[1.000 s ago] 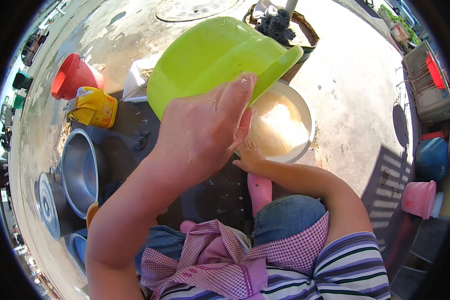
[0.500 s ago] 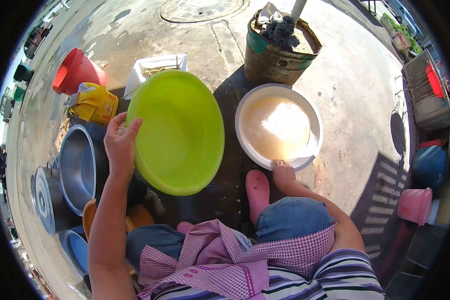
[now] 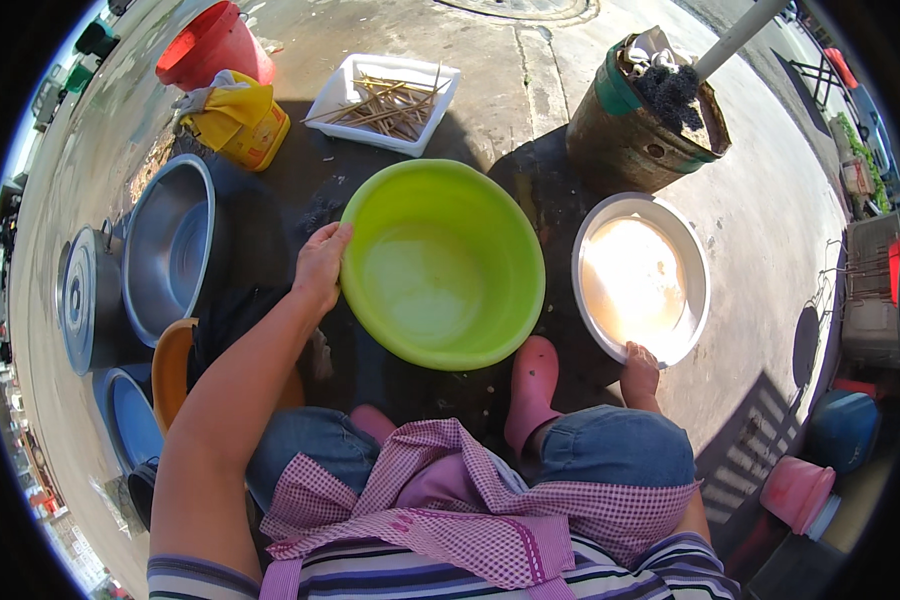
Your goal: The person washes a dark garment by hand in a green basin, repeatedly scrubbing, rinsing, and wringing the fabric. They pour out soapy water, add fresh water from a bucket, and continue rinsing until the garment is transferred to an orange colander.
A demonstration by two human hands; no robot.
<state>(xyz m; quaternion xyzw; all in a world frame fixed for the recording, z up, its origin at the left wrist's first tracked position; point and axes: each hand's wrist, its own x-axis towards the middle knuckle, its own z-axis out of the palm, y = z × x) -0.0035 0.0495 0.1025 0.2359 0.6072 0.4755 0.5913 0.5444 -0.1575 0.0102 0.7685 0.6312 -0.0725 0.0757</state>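
My left hand is closed on the left rim of a lime-green plastic basin, in front of my knees. A pale sheen shows on the basin's bottom; whether it is water or light, I cannot tell. To the right stands a white basin holding cloudy tan liquid that glares in the sun. My right hand grips that basin's near rim, its thumb partly hidden.
Beyond the green basin sits a white tray of thin sticks. A rusty bucket stands far right. A red bucket, yellow container, metal basin and lidded pot line the left. My pink shoe is near the basins.
The green basin is lower and flatter, leaving the stick tray fully visible. My left hand moved with it. My right hand stays at the white basin's rim; the whole view has shifted.
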